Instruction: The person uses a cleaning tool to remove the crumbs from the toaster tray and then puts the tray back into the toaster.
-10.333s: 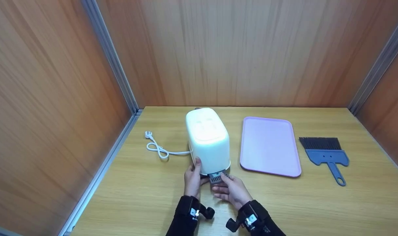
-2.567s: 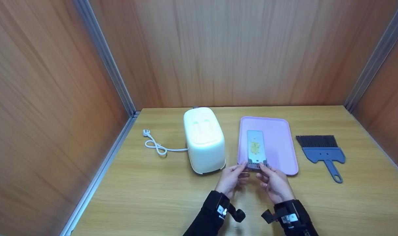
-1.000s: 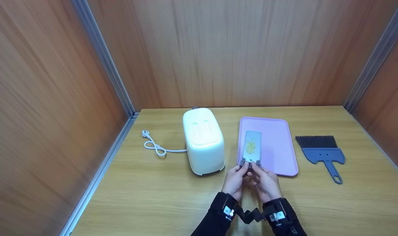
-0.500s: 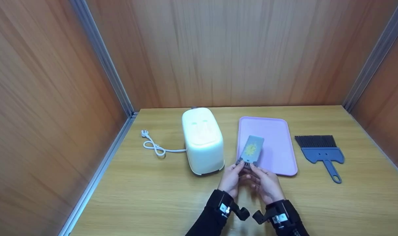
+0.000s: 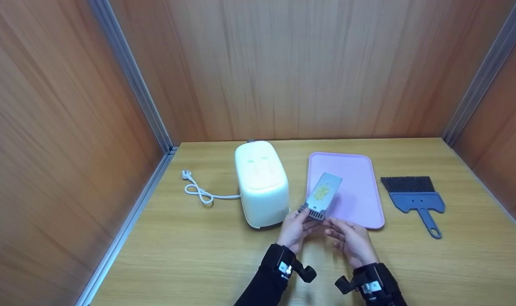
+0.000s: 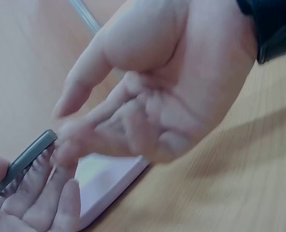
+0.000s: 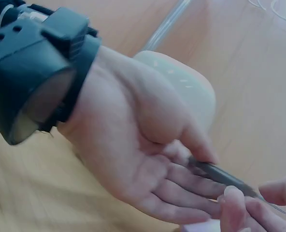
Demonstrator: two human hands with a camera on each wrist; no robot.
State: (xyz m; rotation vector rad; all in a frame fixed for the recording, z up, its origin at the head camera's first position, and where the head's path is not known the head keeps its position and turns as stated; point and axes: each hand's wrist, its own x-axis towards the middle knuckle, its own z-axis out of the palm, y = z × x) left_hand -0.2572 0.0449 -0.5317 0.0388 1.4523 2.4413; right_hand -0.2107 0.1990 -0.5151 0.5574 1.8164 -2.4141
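A flat grey crumb tray (image 5: 324, 192) with a yellowish crumb patch is held tilted over the near left part of a purple tray (image 5: 355, 187). My left hand (image 5: 293, 229) grips the crumb tray's slotted end (image 5: 313, 212), thumb on top and fingers beneath. In the right wrist view that same left hand (image 7: 128, 135) spans the middle. My right hand (image 5: 355, 242) has its fingertips at the crumb tray's near right corner. In the left wrist view, this right hand (image 6: 167, 82) shows a gap between thumb and index finger. A white toaster (image 5: 262, 187) stands left of both hands.
A white cord with a plug (image 5: 198, 189) lies left of the toaster. Right of the purple tray lies a blue brush with black bristles (image 5: 415, 199). Wood-grain walls (image 5: 304, 72) enclose the table at the back and sides.
Earlier the grey end stuck out from the toaster's base; now the crumb tray is out. In the last second it turned clockwise, far end rightward, and my right hand shifted right, its grip loosened.
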